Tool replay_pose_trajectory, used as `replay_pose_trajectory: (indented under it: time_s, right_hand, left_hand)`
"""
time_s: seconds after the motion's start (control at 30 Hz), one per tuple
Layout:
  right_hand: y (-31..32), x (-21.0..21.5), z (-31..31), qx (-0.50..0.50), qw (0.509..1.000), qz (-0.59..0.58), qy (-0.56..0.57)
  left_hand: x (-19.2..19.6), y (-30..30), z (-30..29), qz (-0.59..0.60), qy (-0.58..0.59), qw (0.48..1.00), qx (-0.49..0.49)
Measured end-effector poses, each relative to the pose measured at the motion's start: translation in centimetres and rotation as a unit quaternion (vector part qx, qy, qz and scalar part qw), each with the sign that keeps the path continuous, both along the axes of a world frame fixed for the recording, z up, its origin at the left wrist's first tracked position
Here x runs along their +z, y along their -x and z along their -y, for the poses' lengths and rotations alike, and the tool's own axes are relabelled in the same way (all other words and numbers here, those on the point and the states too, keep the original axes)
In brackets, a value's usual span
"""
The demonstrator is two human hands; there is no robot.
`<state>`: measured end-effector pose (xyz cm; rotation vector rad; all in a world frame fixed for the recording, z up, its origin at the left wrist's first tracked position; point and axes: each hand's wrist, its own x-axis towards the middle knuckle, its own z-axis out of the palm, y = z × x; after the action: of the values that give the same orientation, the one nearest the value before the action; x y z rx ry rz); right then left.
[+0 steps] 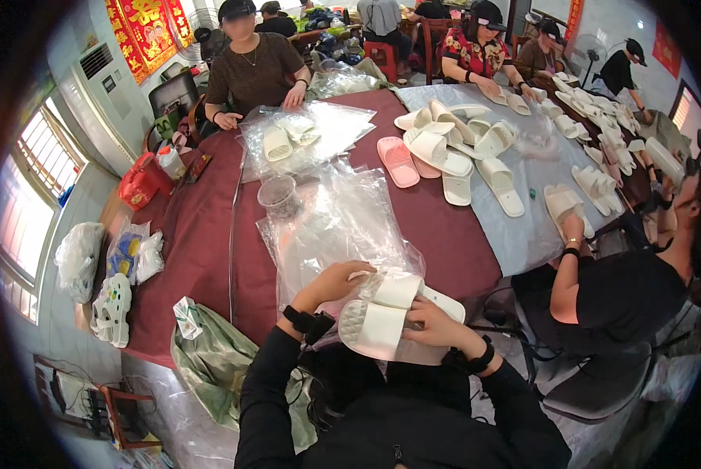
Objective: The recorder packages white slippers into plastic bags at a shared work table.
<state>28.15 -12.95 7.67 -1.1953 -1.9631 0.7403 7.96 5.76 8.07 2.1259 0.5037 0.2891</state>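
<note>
A pair of white slide slippers is in front of me at the table's near edge, one slipper [372,329] nearer and the other slipper [395,288] just beyond it. My right hand [431,322] grips the pair from the right, its fingers by the straps. Along the far slipper's left end lies my left hand [336,283], fingers curved over it; the thumb is partly hidden. Clear plastic bags [339,227] are stacked flat just past my hands. On that stack stands a round clear tub [278,195], its small contents too blurred to name.
White slippers [436,148] and a pink slipper [398,162] are heaped ahead right. Across the table, a person [268,70] handles bagged slippers [278,142]. At right, a co-worker's hand [572,226] is in a slipper. A red container [143,181] and clog [114,311] sit left.
</note>
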Motion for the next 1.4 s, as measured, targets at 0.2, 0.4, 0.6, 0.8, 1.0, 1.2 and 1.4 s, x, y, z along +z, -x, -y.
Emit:
replay_pose_trajectory:
  time_s: [0.2,0.4,0.6,0.8,1.0,1.2,1.4]
  right_hand:
    - [-1.2,0.6,1.4,0.021,0.999,-0.015,0.030]
    - [-0.7,1.6,1.7,0.027,0.999,-0.021,0.006]
    - [-1.9,0.7,2.0,-0.064,0.992,0.060,0.091]
    - [-2.2,3.4,2.5,0.035,0.997,-0.027,0.064]
    - [-1.6,4.8,2.2,0.114,0.992,-0.031,0.040]
    - [-1.3,3.0,2.0,-0.102,0.990,0.092,0.003]
    - [-0.1,-0.1,2.5,-0.236,0.946,0.210,-0.077]
  left_hand:
    - [1.1,-0.5,1.3,0.012,-0.053,0.998,-0.022]
    - [-1.0,-0.3,-0.2,0.012,-0.084,0.995,0.056]
    - [1.4,-0.3,-0.5,0.128,0.072,0.978,0.146]
    - [1.3,-0.7,-0.8,0.071,0.117,0.982,0.127]
    - [0.1,-1.6,0.2,-0.010,0.027,0.993,0.113]
    - [-1.3,-1.3,0.6,0.007,-0.056,0.995,0.087]
    - [-0.1,-3.4,2.8,0.024,-0.139,0.988,0.058]
